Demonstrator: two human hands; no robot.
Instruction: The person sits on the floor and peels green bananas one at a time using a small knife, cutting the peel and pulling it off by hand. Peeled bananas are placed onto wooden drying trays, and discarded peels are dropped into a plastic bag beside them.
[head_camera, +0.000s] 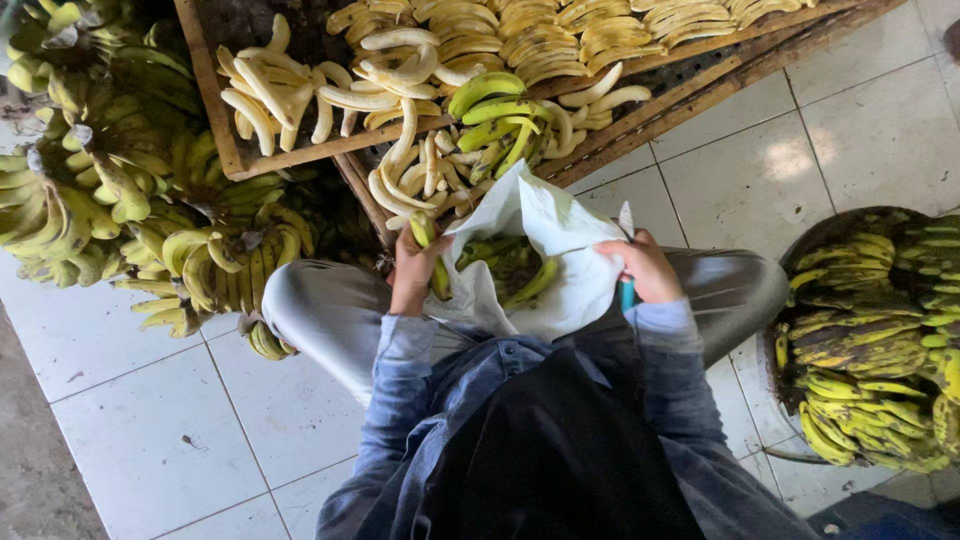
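Banana (428, 245) green-yellow, gripped in left hand (412, 272) at rim of white bag (560, 262) on lap | right hand (645, 268) closed on knife (627, 250) with teal handle, touching bag edge | bag holds peels | wooden trays (215, 95) of peeled bananas ahead | unpeeled bunches (110, 190) left, basket (830, 232) right

Left hand (413, 272) grips banana (428, 245); right hand (645, 268) apparently holds knife (627, 250).

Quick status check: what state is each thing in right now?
Left hand: gripping an unpeeled banana.
Right hand: closed on a knife, blade up.
White bag: open on the lap, peels inside.
Wooden trays: holding peeled bananas.
Basket: full of unpeeled bunches.
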